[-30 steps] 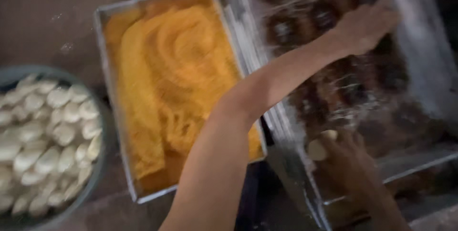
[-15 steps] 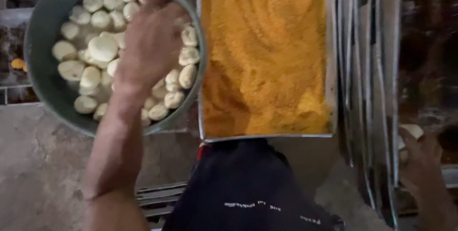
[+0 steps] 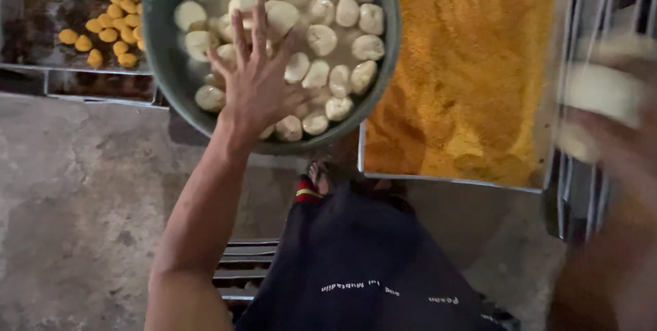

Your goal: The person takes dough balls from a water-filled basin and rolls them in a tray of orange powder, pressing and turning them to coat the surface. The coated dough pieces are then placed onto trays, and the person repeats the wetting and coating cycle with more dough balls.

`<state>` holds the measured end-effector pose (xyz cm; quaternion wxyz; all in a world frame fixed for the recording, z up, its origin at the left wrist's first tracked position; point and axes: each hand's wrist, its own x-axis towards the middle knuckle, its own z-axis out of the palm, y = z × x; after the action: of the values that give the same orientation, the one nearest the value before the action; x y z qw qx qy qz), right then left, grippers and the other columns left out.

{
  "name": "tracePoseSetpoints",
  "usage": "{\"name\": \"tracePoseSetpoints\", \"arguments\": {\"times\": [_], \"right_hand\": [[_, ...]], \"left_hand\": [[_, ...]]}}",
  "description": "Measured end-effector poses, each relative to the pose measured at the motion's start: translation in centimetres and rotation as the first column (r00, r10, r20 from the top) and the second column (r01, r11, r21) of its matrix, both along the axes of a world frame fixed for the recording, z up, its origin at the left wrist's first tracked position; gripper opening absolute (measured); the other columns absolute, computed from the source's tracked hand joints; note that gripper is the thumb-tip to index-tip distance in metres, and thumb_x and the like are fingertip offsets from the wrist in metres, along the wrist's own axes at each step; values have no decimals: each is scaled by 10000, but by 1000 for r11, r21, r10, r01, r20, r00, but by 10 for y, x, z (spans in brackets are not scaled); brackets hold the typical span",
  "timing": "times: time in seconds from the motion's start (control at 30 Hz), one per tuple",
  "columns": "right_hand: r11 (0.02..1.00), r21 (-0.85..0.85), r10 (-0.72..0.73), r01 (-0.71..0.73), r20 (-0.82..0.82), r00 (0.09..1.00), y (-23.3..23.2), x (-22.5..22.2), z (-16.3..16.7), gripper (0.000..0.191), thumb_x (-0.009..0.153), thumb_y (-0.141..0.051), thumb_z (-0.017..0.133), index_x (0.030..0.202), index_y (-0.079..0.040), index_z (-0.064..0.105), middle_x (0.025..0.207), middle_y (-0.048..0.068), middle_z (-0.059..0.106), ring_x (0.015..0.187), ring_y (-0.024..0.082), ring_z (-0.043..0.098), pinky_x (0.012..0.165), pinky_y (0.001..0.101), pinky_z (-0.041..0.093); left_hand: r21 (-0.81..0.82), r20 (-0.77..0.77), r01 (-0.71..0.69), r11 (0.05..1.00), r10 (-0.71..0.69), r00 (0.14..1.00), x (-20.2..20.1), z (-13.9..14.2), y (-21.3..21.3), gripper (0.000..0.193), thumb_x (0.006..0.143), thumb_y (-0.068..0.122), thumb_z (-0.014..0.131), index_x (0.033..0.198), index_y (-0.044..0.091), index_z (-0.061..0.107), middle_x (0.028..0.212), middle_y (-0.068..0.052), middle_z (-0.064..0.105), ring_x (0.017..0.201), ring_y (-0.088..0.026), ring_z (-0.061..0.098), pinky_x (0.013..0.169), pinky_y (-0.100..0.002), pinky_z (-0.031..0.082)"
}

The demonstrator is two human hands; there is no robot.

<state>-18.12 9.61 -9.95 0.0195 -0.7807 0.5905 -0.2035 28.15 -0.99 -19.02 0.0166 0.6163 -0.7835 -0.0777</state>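
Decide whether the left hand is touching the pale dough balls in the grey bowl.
Cannot tell. In the head view the left hand, fingers spread, overlaps the dough balls in the bowl, but from above no contact or gap shows.

Right hand (image 3: 616,139) motion-blurred, perhaps gripping pale ball (image 3: 599,91); bowl (image 3: 164,37) top cut off.

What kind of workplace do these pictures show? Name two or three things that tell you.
Probably a small food-making kitchen working at floor level. A large bowl holds many pale dough balls, a tray of orange crumbs sits beside it, and coated orange pieces lie on another tray. The left hand hovers over the bowl.
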Motion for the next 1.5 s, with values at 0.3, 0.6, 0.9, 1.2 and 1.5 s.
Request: {"name": "tracePoseSetpoints", "arguments": {"times": [0.3, 0.6, 0.9, 1.2, 1.5], "right_hand": [[866, 233, 463, -441, -44, 885, -210, 265, -89, 745, 868, -389, 812, 1523, -184, 520, 1535, 244, 393, 1379, 462, 434, 1095, 632, 372], [862, 428, 419, -271, -303, 856, -233, 286, -157, 697, 1054, -470, 551, 1658, -306, 242, 1674, 210, 142, 1483, 492, 194, 1176, 748, 90], [796, 514, 484, -320, -224, 846, -246, 292, -192, 716, 1034, -484, 570, 1645, -280, 258, 1641, 208, 186, 1451, 474, 237, 1152, 720, 139], [692, 632, 563, -351, -168, 809, -244, 293, -167, 736, 1014, -498, 589, 1633, -254, 273, 1608, 206, 229, 1419, 457, 280, 1128, 692, 188], [633, 661, 482, -404, 72, 873, -317, 307, -118, 758, 994, -512, 607, 1621, -228, 289, 1575, 205, 273, 1388, 439, 323, 1104, 663, 236]], "left_hand": [[277, 134, -122, 953, 87, 987, 10, -5, -52, 1323, 660, 972, 598, 1657, 365, -26, 1699, -198, -155, 1472, -591, 208, 983, -740, 466], [269, 48, -203, 941, 198, 979, 14, -46, -75, 1176, 850, 719, 682, 1694, 333, -40, 1727, -238, -8, 1256, -478, 617, 1016, -579, 538], [589, 210, -207, 781, 99, 973, 14, -65, -81, 921, 888, 601, 688, 1605, 309, 190, 1570, -204, 244, 1225, -433, 636, 997, -564, 541], [610, 233, -191, 769, 57, 971, 9, -44, -79, 681, 925, 484, 693, 1516, 285, 420, 1414, -170, 497, 1195, -388, 654, 978, -549, 545], [-299, -40, 18, 954, -31, 999, 50, -39, -99, 582, 975, 464, 746, 1475, 218, 577, 1408, -116, 615, 1291, -339, 605, 1018, -559, 534]]}}
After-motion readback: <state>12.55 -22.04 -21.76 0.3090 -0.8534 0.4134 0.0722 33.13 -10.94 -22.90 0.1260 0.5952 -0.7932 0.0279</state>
